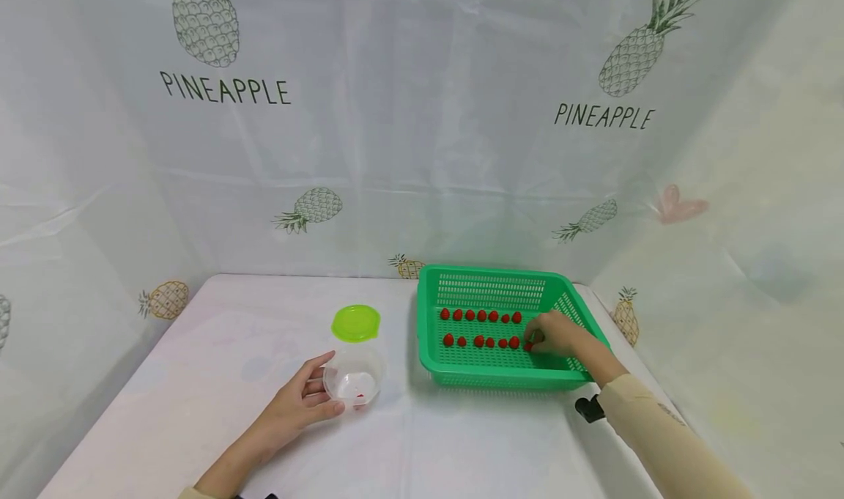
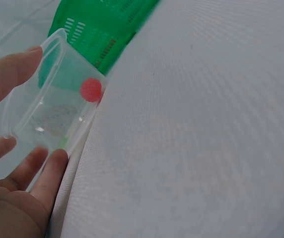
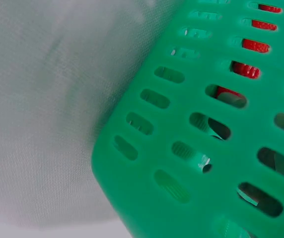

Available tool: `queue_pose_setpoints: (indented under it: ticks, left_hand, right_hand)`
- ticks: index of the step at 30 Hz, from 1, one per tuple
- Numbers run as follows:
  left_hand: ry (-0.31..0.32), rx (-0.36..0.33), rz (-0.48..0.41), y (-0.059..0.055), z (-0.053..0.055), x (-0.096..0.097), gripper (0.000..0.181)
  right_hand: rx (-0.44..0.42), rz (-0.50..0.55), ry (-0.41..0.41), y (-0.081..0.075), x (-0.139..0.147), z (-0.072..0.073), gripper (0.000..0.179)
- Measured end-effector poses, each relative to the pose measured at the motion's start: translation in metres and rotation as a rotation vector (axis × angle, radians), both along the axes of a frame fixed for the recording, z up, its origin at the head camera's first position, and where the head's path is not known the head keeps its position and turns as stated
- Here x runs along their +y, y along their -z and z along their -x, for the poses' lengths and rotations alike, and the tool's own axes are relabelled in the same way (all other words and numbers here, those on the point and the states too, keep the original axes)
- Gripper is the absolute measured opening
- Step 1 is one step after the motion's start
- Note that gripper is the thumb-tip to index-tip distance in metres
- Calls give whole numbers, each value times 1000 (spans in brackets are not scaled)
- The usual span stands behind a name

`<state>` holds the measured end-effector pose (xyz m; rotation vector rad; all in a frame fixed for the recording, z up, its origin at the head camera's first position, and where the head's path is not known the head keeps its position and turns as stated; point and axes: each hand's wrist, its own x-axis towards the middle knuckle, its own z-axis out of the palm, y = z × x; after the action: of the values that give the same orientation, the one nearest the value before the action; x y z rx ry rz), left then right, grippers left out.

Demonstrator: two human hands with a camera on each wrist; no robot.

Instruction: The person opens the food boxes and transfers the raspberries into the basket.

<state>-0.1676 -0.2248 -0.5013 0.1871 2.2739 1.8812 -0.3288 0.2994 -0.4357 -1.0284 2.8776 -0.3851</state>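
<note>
My left hand point(image 1: 300, 402) holds a clear round plastic tub point(image 1: 352, 373) on the table, thumb on the near side and fingers around the left. Inside the tub, low against its wall, lies a single red raspberry point(image 2: 91, 89). Reaching over the near right side of the green basket point(image 1: 501, 379), my right hand point(image 1: 557, 333) pinches a raspberry point(image 1: 528, 346) at the right end of the front row. Two rows of raspberries point(image 1: 482, 316) lie across the basket floor. In the right wrist view the basket wall point(image 3: 147, 193) hides the right hand's fingers.
A lime green lid point(image 1: 356, 323) lies flat on the table behind the tub. White cloth point(image 1: 422, 154) printed with pineapples hangs behind and at both sides. A small black object point(image 1: 589, 409) shows by my right wrist, below the basket's near right corner.
</note>
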Motion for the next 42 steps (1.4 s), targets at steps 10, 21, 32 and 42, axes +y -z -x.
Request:
queue_pose_setpoints:
  ticks: [10,21,32,42]
  left_hand:
    - [-8,-12,6,-2,-2,0,95]
    - [8,3,-5,-2,-2,0,95]
    - [7,-1,9,-2,-1,0,95]
    - [12,7,8,-3,-1,-1,94]
  right_hand:
    - [43,-2,0,1,-1,2,11]
    - [3,-5,81,-9,-1,-2,19]
    - [119,54,20,-52,-24,-19,23]
    - [187,167,-116,-87,-94,-40,25]
